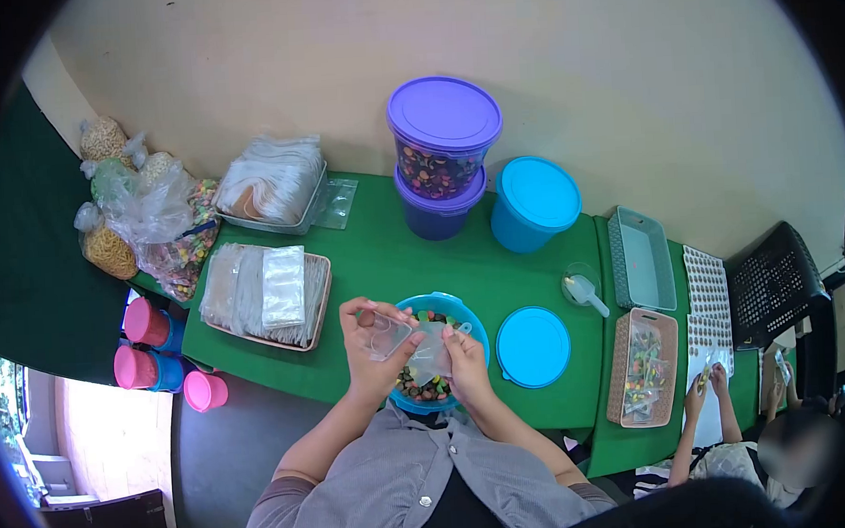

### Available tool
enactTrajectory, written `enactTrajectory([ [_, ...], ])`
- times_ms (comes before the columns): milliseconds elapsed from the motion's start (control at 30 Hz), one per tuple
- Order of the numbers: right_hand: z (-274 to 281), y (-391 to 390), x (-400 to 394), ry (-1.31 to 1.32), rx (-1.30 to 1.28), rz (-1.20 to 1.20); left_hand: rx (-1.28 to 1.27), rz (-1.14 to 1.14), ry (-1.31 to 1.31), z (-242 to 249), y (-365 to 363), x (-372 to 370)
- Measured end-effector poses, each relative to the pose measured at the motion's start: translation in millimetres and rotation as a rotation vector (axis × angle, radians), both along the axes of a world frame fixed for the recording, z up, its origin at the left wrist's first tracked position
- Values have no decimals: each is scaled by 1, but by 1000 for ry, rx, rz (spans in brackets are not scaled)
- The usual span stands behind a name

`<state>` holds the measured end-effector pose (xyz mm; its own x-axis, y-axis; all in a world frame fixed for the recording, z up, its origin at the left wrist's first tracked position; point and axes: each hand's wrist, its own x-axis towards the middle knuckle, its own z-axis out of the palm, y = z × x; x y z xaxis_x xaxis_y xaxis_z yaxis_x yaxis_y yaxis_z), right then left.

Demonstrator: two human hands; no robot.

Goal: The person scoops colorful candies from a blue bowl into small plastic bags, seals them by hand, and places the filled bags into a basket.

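Observation:
My left hand [368, 348] is closed on a small clear plastic bag [388, 337], its fingers and thumb at the bag's edges. Close beside it, my right hand [466, 359] grips a translucent plastic scoop [431, 353]; a looped end shows above the fingers. Both hands are over a blue tub [482, 335] of colourful mixed small pieces [427, 388], which look like sweets or nuts. The hands and scoop hide part of the contents.
Baskets of clear bags [282, 286] stand left, beyond them filled bags [166, 206]. Purple tubs [443, 115], a blue tub [538, 201], a blue lid [534, 346] and a scoop in a bowl [584, 289] surround me. Right are a pink basket [615, 373] and a co-worker's hands [706, 388].

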<state>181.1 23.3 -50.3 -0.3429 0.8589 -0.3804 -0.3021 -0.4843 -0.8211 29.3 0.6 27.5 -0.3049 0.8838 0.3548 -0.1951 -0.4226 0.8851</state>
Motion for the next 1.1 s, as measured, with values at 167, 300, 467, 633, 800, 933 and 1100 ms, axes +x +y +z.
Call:
enactTrajectory([
  [167,14,2,8,-105,223,80,1,72,-62,3,3,-7],
  [300,36,-2,4,-200,439,-72,43,21,48,11,2,-12],
  [467,61,-2,10,-504,1189,270,48,-199,98,7,-4,-2],
  [633,36,-6,1,-634,1227,332,100,-150,219,3,-7,4],
  [800,55,-1,-1,-702,1214,344,-146,-83,164,-4,-10,-10],
  [933,8,25,25,-1021,1175,501,-49,172,268,1,-6,-37],
  [1100,-9,27,36,-1387,1252,637,-44,296,307,12,-3,-54],
])
